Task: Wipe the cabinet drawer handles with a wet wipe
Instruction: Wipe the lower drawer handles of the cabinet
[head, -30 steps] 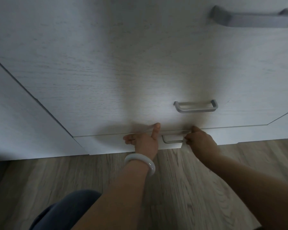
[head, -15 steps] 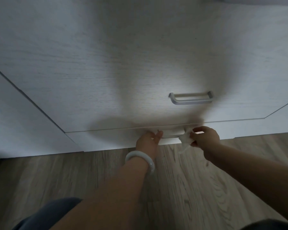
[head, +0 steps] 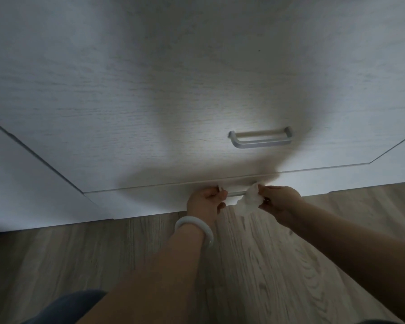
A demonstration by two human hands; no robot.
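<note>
The wet wipe (head: 248, 201) is lying bunched up and white against the right end of the bottom drawer handle (head: 236, 194), hanging a little below the bar and touching it. The right hand (head: 278, 202) is pinching the wipe between thumb and curled fingers, pressing it onto the metal from the right side. Only a short bare stretch of that slim handle is showing between the two hands, low on the bottom drawer front (head: 150, 202), just above the floor. The left hand (head: 205, 203) is sitting at the handle's left end with its fingers curled in toward the bar; it appears to be gripping that end, though the fingertips are hiding the contact, and a small pale scrap (head: 220, 188) is peeking out above the knuckles that cannot be identified. A pale, smooth bangle (head: 195, 230) is circling the left wrist. Above, the tall drawer front (head: 150, 101) in pale wood grain is carrying a second grey bar handle (head: 261, 138), standing well clear of both hands and catching the light. A thin seam is separating the two drawer fronts. Grey-brown wood-look flooring (head: 255, 265) is spreading beneath the forearms, and a dark blue trouser knee (head: 63, 307) is showing at the lower left edge.
</note>
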